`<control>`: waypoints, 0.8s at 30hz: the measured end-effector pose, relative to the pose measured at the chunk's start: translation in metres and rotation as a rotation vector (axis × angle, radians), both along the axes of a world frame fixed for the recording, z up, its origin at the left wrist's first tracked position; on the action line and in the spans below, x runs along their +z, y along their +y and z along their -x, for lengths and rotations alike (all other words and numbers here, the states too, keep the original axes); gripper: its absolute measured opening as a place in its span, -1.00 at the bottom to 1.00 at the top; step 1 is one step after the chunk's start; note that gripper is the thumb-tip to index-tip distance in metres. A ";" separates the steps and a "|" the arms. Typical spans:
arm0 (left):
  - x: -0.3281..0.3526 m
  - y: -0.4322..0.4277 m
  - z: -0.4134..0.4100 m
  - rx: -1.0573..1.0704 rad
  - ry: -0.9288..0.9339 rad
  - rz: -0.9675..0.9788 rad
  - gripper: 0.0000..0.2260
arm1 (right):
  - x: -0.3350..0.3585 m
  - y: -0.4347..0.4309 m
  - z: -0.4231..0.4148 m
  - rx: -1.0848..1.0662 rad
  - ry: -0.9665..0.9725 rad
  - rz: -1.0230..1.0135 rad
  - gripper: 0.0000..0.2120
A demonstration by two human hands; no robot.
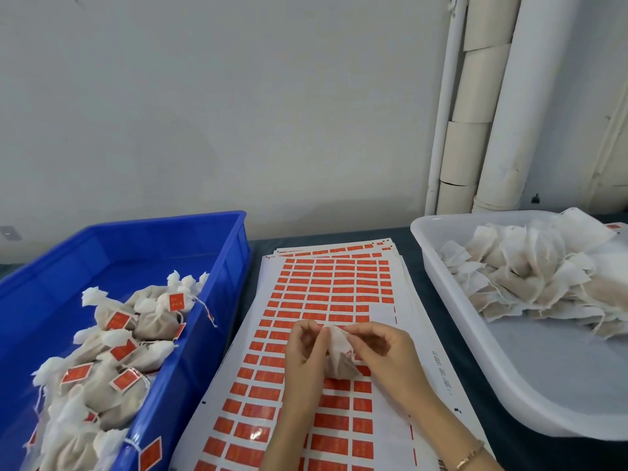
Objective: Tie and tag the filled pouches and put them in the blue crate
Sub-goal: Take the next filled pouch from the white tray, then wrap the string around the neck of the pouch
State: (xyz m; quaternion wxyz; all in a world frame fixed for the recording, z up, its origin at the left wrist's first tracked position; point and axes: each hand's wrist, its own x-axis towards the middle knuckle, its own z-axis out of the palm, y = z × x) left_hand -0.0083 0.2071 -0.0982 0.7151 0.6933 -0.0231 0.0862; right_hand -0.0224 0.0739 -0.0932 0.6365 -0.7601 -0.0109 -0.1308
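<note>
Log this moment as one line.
left hand, right hand pinch pouch | above label sheets | blue crate holds tagged pouches

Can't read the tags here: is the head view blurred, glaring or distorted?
Head view: soft throughout, label sheet print illegible; small glare on one label near the bottom; wide-angle bows the blue crate rim and wall pipes.

Bright, even overhead light casts only soft shadows; the picture is slightly soft, with wide-angle bending at the edges.
</note>
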 end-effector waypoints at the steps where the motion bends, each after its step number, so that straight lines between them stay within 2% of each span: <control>1: 0.000 0.000 0.000 -0.001 -0.009 -0.004 -0.95 | 0.000 0.000 0.000 -0.014 -0.010 0.047 -0.87; 6: 0.000 0.000 0.002 -0.001 -0.014 0.006 -0.92 | -0.002 -0.003 0.001 -0.042 -0.047 0.237 -0.88; 9: 0.000 -0.001 0.002 -0.012 -0.014 -0.039 -0.90 | -0.003 -0.003 0.001 -0.065 -0.062 0.280 -0.94; 12: -0.001 -0.002 0.001 -0.004 -0.010 -0.098 -0.90 | -0.002 -0.003 0.000 -0.045 -0.001 0.178 -0.98; 16: 0.000 -0.002 0.003 -0.019 -0.025 -0.139 -0.89 | 0.002 -0.005 -0.001 -0.040 0.038 0.038 -0.94; 19: 0.002 -0.002 0.004 -0.018 -0.034 -0.196 -0.87 | 0.002 -0.008 -0.002 -0.056 0.029 0.011 -0.94; 21: 0.001 -0.003 0.004 -0.014 -0.043 -0.245 -0.92 | 0.000 -0.008 -0.001 -0.072 -0.006 0.099 -0.96; 24: 0.001 -0.001 0.003 -0.008 -0.061 -0.280 -0.95 | -0.004 -0.009 0.001 -0.072 -0.120 0.344 -0.87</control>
